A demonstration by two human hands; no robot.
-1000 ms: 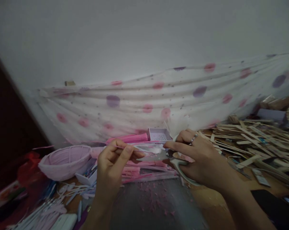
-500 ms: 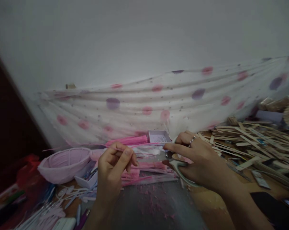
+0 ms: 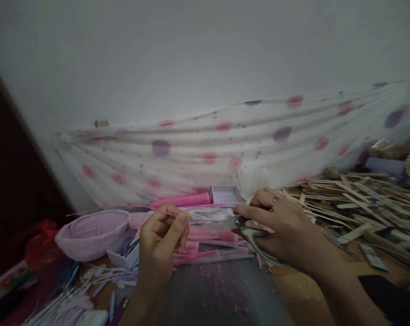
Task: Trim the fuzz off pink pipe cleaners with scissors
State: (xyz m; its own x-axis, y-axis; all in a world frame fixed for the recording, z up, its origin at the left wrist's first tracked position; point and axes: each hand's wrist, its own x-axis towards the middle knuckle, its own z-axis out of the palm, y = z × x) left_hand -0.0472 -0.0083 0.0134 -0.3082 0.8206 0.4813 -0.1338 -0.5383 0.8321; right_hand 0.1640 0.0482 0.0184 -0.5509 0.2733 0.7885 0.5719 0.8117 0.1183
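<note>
Between the thumb and fingers of my left hand [image 3: 159, 240] is a thin pink strand [image 3: 89, 211], which trails off to the left. Scissors [image 3: 257, 244] with pale green handles sit in my right hand [image 3: 286, 228], its fingers in the loops. Their metal blades point left and reach close to my left fingertips; whether they touch the strand I cannot tell. Beneath both hands lie bundles of pink strands [image 3: 215, 234]. A grey board [image 3: 188, 294] in front carries small pink scraps.
At left stands a pale pink bowl-shaped basket [image 3: 83, 244], beside a small white box [image 3: 123, 260] of odds and ends. Behind the hands are a bead box [image 3: 218, 192] and a bright pink bundle [image 3: 181, 200]. Wooden sticks [image 3: 344, 190] pile up at right.
The scissor blades now show plainly, stretched toward my left hand. My left fingers have drawn closer together around the strand. The view has shifted slightly.
</note>
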